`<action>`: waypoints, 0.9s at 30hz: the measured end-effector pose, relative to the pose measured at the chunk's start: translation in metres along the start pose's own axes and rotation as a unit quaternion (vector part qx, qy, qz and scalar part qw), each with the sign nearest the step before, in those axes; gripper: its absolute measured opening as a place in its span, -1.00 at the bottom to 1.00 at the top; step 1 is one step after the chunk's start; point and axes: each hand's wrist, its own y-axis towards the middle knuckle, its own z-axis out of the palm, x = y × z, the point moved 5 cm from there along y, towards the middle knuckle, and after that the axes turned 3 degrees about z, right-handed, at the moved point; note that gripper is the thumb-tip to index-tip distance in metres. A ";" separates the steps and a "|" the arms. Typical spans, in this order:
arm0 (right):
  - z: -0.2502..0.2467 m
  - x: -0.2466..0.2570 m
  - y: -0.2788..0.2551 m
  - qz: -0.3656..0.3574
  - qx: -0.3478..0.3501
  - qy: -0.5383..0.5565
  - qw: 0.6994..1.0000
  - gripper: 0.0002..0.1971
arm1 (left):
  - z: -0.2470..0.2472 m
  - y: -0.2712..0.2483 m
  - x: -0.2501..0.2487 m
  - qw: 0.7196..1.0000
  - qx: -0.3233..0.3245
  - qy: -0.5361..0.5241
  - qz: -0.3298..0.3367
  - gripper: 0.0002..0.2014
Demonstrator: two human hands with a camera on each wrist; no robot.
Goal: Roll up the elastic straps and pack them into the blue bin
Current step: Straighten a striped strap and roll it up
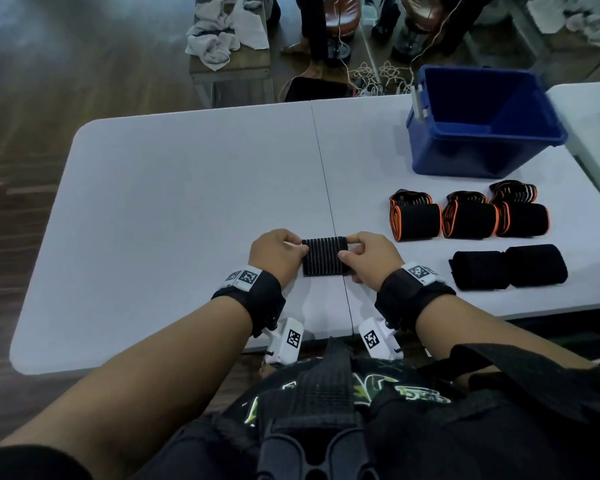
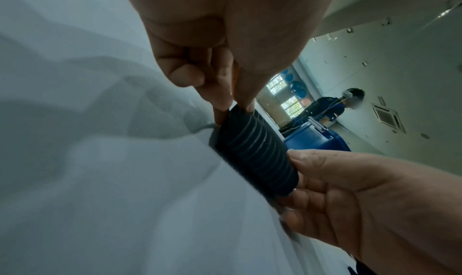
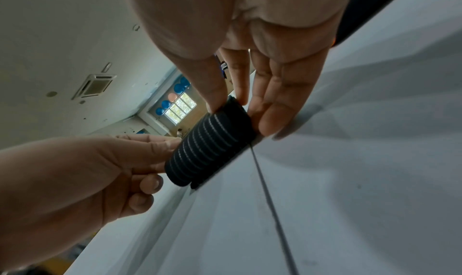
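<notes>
A black elastic strap with thin grey stripes (image 1: 324, 255) lies partly rolled on the white table (image 1: 187, 202), its loose end trailing toward my body. My left hand (image 1: 280, 252) pinches the roll's left end (image 2: 235, 111), thumb and fingers curled on it. My right hand (image 1: 369, 254) pinches the right end (image 3: 232, 105) the same way. The blue bin (image 1: 482, 126) stands at the far right of the table, with nothing visible inside. Three black-and-orange straps (image 1: 468, 214) and two black rolls (image 1: 508, 266) lie in front of the bin.
A second white table (image 1: 593, 126) adjoins on the right. Beyond the far edge are a bench with grey cloths (image 1: 227, 29), stools and cables on the floor. A seam (image 1: 326, 188) runs down the table's middle.
</notes>
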 end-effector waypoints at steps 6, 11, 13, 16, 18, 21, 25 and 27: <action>-0.034 -0.032 -0.014 0.041 -0.116 0.001 0.992 -0.86 | 0.030 0.004 -0.030 0.996 0.086 -0.030 0.012 -0.85; -0.069 -0.072 -0.039 0.094 -0.210 0.028 0.973 -0.86 | 0.074 -0.012 -0.067 0.980 0.187 -0.045 0.052 -0.82; -0.077 -0.085 -0.051 0.108 -0.234 0.051 0.965 -0.82 | 0.087 -0.020 -0.076 0.972 0.221 -0.044 0.065 -0.77; -0.084 -0.096 -0.065 0.118 -0.268 0.066 0.954 -0.75 | 0.099 -0.024 -0.084 0.961 0.262 -0.058 0.068 -0.71; -0.084 -0.100 -0.071 0.124 -0.280 0.083 0.948 -0.73 | 0.102 -0.024 -0.087 0.954 0.283 -0.060 0.073 -0.70; -0.084 -0.104 -0.077 0.120 -0.286 0.135 0.941 -0.71 | 0.101 -0.022 -0.089 0.951 0.292 -0.063 0.076 -0.75; -0.090 -0.112 -0.080 0.100 -0.290 0.192 0.932 -0.71 | 0.096 -0.016 -0.091 0.954 0.280 -0.044 0.097 -0.80; -0.099 -0.116 -0.082 0.089 -0.291 0.204 0.930 -0.74 | 0.092 -0.007 -0.096 0.957 0.267 -0.035 0.107 -0.78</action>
